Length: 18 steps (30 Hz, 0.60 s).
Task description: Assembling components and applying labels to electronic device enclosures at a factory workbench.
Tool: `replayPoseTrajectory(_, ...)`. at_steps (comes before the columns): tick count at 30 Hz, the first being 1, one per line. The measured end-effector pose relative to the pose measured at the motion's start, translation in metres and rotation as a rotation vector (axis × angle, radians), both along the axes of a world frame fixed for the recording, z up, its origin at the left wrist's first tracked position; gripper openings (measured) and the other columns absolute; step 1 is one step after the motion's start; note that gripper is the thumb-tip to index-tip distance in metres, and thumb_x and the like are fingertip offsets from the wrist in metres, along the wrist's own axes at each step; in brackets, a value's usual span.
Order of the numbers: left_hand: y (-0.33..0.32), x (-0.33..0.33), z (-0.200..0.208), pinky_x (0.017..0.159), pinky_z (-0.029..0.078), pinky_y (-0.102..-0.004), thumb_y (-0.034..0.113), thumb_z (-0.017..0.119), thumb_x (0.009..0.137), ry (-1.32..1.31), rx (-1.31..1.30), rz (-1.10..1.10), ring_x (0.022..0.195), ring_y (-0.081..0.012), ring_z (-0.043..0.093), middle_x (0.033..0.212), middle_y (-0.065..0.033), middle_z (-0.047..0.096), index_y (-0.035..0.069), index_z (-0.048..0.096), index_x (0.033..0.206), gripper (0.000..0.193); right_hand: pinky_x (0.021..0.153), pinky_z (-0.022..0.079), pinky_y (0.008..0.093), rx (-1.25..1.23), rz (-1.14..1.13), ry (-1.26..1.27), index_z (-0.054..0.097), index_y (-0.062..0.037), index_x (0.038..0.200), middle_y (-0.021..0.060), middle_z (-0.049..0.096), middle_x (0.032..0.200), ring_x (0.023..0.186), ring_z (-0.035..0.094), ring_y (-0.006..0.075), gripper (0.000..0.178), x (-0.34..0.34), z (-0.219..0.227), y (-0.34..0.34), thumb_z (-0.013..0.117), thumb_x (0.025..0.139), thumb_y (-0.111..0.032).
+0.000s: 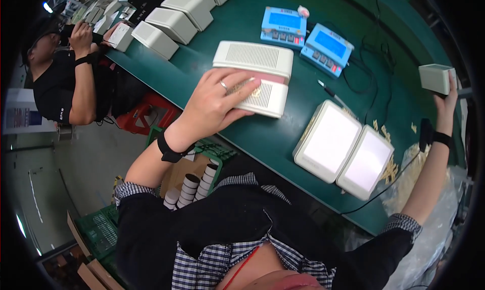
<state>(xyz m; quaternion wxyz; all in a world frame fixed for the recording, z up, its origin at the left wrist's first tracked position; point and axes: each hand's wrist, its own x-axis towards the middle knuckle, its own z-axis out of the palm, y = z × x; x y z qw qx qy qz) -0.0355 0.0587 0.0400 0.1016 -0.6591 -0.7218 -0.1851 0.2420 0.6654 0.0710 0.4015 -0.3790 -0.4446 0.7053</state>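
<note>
My left hand point(218, 99) lies over a white slatted box point(268, 99), its fingers across the grille and its thumb by the near edge. Small beige bits show at the fingertips; whether they are loose cannot be told. Against that box's far side stands a similar white box point(252, 55) with a slatted top. Far out to the right, my right hand point(445, 102) grips a small whitish box point(434, 79) from below, raised near the bench's right end. Between my hands, two white boxes with bright, smooth faces, a larger one point(328, 141) and a smaller one point(366, 161), lie side by side.
Two blue meters with screens point(284, 26) point(327, 48) and black cables stand at the back. A pen point(328, 89) lies nearby. Beige pieces point(390, 171) and a clear plastic bag point(419, 204) are at right. White boxes point(172, 25) line the far left, where a co-worker point(65, 83) sits.
</note>
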Motion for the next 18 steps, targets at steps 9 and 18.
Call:
replayPoseTrajectory(9, 0.004, 0.002, 0.017, 0.088, 0.048, -0.0371, 0.025, 0.085, 0.069, -0.676, 0.19, 0.074, 0.102, -0.0288, 0.06, 0.117, -0.0152, 0.062, 0.001, 0.053, 0.131, 0.074, 0.089, 0.051, 0.0401, 0.071, -0.055, 0.186, 0.059, -0.006, 0.113, 0.0095, 0.063, 0.111, 0.104, 0.061, 0.0266, 0.033, -0.039, -0.173, 0.188, 0.063, 0.088, -0.028)
replayPoseTrajectory(18, 0.026, 0.026, 0.056, 0.092, 0.047, -0.0353, 0.023, 0.089, 0.067, -0.537, 0.211, -0.155, 0.107, -0.0264, 0.061, 0.119, -0.0201, 0.064, -0.003, 0.034, 0.14, 0.095, 0.098, 0.042, 0.0364, 0.368, -0.19, -0.676, 0.048, 0.004, 0.134, 0.0135, 0.058, 0.129, 0.119, 0.054, 0.0255, 0.063, -0.031, -0.176, 0.164, 0.067, 0.088, -0.034)
